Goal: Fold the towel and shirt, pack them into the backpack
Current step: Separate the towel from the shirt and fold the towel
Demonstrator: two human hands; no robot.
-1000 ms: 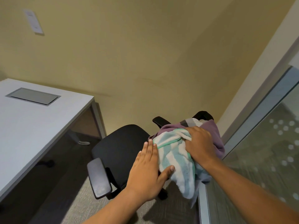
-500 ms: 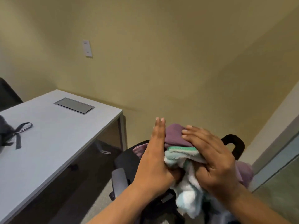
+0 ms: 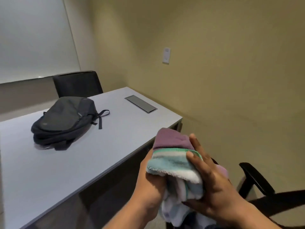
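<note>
Both hands carry a cloth bundle in the air, right of the table's near corner. A purple shirt (image 3: 171, 138) sits on top of a green, blue and white striped towel (image 3: 175, 164), whose loose end hangs down. My left hand (image 3: 151, 180) cups the bundle from the left and below. My right hand (image 3: 212, 180) grips it from the right, fingers curled over the towel's edge. A dark grey backpack (image 3: 64, 119) lies flat on the white table (image 3: 102, 154), far left of the hands.
A black chair (image 3: 77, 84) stands behind the table by a whiteboard (image 3: 33, 38). Another black chair's armrest (image 3: 255, 177) is at the lower right. A metal cable hatch (image 3: 141, 104) is set in the tabletop. Yellow walls close the corner.
Both hands lifted the bundle off the black chair and swung it left toward the table. The view turned left, bringing the backpack and whiteboard into sight.
</note>
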